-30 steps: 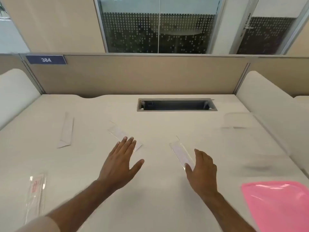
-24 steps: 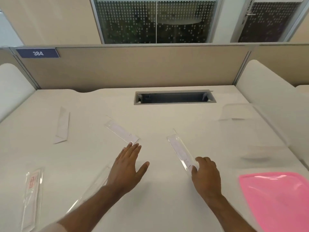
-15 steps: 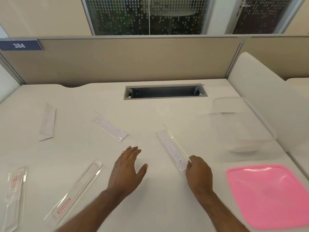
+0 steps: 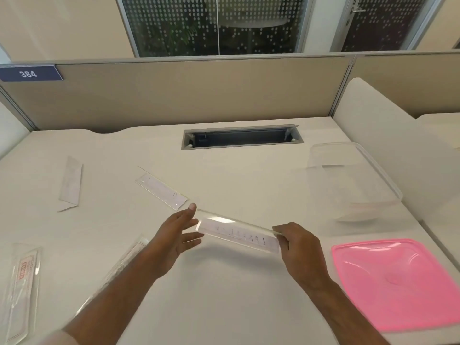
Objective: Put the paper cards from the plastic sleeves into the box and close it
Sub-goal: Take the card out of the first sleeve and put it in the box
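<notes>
My right hand (image 4: 298,247) pinches the right end of a clear plastic sleeve (image 4: 236,232) with a paper card inside, held above the desk. My left hand (image 4: 174,235) is at the sleeve's left end with straight, spread fingers, its fingertips touching that end. A second sleeve with a card (image 4: 161,190) lies flat further back on the left. The clear plastic box (image 4: 348,180) stands open at the right, and its pink lid (image 4: 398,280) lies in front of it.
A folded white paper (image 4: 71,183) lies at the left. Two more clear sleeves with red print lie near the front left, one (image 4: 22,290) at the edge and one (image 4: 119,267) under my left forearm. A cable slot (image 4: 241,139) opens in the white desk (image 4: 224,307) at the back.
My right hand took hold of the near sleeve and lifted it off the desk, turning it crosswise. My left hand moved right to its other end.
</notes>
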A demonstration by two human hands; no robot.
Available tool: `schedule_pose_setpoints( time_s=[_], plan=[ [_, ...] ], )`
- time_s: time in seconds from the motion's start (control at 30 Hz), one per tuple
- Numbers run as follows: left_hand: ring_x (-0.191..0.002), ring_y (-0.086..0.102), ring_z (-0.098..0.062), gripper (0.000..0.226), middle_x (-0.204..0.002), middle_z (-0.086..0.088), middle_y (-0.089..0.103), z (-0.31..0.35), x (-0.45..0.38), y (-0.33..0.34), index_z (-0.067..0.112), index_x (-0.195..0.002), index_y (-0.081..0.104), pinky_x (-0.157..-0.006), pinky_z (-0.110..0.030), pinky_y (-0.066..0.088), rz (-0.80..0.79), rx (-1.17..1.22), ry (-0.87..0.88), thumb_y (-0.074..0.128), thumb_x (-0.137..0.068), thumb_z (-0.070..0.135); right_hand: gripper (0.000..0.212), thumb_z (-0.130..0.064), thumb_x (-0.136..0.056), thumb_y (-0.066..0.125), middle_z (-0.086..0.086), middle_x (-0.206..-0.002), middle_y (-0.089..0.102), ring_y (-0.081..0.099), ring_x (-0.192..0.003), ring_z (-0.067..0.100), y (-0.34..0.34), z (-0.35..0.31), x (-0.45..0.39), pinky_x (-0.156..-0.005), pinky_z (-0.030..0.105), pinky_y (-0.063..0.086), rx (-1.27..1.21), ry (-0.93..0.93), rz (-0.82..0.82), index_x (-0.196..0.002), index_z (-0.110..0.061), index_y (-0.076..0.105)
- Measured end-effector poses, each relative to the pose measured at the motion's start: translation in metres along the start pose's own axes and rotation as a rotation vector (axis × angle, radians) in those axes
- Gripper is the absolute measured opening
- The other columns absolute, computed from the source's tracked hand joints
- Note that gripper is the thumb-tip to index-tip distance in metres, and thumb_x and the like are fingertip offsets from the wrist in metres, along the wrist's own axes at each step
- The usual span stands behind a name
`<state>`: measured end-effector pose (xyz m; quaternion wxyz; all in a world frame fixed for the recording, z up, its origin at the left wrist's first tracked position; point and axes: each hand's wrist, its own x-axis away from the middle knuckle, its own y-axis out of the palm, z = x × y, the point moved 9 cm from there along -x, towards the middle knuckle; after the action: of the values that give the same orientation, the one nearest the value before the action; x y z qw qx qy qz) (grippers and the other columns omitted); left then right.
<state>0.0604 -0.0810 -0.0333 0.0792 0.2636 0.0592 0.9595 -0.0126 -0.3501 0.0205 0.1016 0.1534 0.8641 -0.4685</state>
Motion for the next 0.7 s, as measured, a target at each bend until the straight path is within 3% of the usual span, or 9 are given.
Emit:
schedule_pose_setpoints(
  time_s=[0.1,0.33,0.53,0.63,0.7],
  plan=[
    [-0.109,0.069,-0.036,0.06,-0.119,-0.014,0.07,0.003,0.006,0.005,0.011,-0.126,0.061,-0.101,-0.046,0.052,-0.093,-0.025,0.015,0.074,-0.082,0.05,0.02,0.004,-0.079,0.068,0.002,-0.083,0.073,0.068,-0.075,0.023,-0.003,-0.009,0.0,-0.067,0.033,0.055,-0.035,-0.026,0.024,-0.092,-0.009,0.075],
    [-0.092,0.066,-0.03,0.04,-0.103,-0.015,0.069,-0.006,0.008,-0.024,0.003,-0.125,0.062,-0.082,-0.039,0.056,0.075,0.109,0.005,0.073,-0.087,0.012,0.018,0.0,-0.083,0.066,-0.001,-0.087,0.074,0.068,-0.079,0.018,0.002,-0.024,0.002,-0.071,0.026,0.052,-0.096,-0.024,0.022,-0.094,-0.011,0.076],
    [-0.089,0.071,-0.026,0.044,-0.104,-0.014,0.073,-0.022,0.015,-0.035,0.004,-0.114,0.069,-0.078,-0.034,0.06,0.005,0.3,-0.045,0.079,-0.074,0.017,0.019,0.0,-0.083,0.066,-0.007,-0.085,0.073,0.067,-0.077,0.013,0.009,-0.027,0.002,-0.07,0.025,0.052,-0.154,0.018,0.011,-0.091,-0.014,0.077],
    [-0.09,0.072,-0.027,0.025,-0.095,-0.014,0.071,-0.031,0.02,-0.032,0.009,-0.095,0.074,-0.078,-0.035,0.061,-0.028,0.378,-0.047,0.08,-0.072,0.017,0.019,-0.001,-0.084,0.067,-0.012,-0.083,0.072,0.065,-0.076,0.006,0.016,-0.029,0.003,-0.069,0.019,0.048,-0.228,0.071,0.014,-0.089,-0.016,0.077],
    [-0.099,0.073,-0.031,0.025,-0.095,-0.015,0.072,-0.036,0.023,-0.024,0.006,-0.093,0.069,-0.081,-0.036,0.06,-0.07,0.368,-0.036,0.081,-0.074,0.017,0.02,-0.002,-0.084,0.067,-0.014,-0.081,0.071,0.065,-0.075,0.003,0.021,-0.032,0.004,-0.068,0.019,0.049,-0.273,0.095,0.013,-0.088,-0.019,0.077]
  ],
)
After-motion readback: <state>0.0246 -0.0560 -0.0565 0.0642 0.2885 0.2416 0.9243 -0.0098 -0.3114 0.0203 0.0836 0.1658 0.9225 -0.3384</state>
